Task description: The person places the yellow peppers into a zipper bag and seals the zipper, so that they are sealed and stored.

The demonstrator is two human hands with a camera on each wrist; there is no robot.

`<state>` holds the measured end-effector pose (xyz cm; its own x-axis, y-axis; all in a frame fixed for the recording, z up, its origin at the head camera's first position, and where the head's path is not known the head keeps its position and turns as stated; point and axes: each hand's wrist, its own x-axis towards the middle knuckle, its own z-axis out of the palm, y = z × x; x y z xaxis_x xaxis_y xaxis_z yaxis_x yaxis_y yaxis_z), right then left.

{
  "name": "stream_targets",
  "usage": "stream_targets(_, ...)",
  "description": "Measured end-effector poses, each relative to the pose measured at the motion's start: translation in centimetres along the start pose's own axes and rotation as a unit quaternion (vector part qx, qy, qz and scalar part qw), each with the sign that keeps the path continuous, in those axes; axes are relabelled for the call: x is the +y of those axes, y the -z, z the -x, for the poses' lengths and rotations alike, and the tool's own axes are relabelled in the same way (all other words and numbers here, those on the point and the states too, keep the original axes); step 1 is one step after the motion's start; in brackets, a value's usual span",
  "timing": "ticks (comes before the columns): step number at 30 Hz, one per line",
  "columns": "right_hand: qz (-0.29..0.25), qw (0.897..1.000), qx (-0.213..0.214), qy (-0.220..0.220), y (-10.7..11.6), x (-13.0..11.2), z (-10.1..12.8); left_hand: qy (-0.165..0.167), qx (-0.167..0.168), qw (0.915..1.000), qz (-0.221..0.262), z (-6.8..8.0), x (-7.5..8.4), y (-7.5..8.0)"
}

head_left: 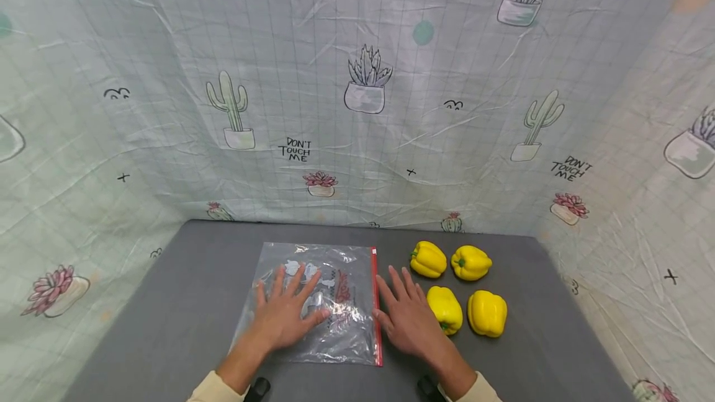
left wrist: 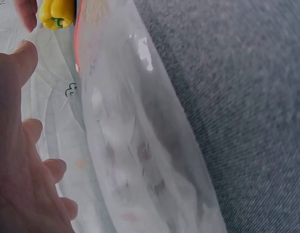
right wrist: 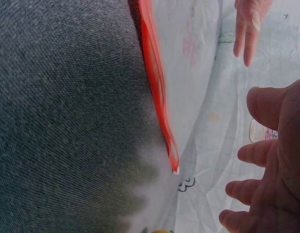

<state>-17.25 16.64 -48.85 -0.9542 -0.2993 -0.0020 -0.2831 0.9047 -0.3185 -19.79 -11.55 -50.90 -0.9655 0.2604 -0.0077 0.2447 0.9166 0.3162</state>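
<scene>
The head view shows two hands, one clear plastic bag (head_left: pixel 352 346) and four yellow peppers (head_left: pixel 488 314) on a grey table (head_left: pixel 167 334). The left hand (head_left: pixel 283 318) is over the bag, palm down, with its fingers straight and spread wide. The right hand (head_left: pixel 412 321) is just beyond the bag's one red strip (head_left: pixel 377 309), its fingers spread too, the thumb near the strip. The hands are apart from each other. All four peppers lie to the right of the right hand: two farther out than its fingertips, two level with it, the nearest partly hidden behind its fingers.

The left wrist view shows the left hand's fingers loosely extended beside the bag, holding nothing, with a gap between them and the plastic. One pepper shows past the thumb.

The right wrist view shows the right hand's thumb and fingers separated, gripping nothing and clear of the red strip. The left hand's fingertips appear beyond the thumb.
</scene>
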Motion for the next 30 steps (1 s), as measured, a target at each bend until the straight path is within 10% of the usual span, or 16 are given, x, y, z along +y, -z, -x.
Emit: stream_targets(30,-0.079,0.995,-0.053,-0.025,-2.3,0.7,-0.6,-0.015,-0.002,0.9999,0.000,-0.1,0.0,-2.3)
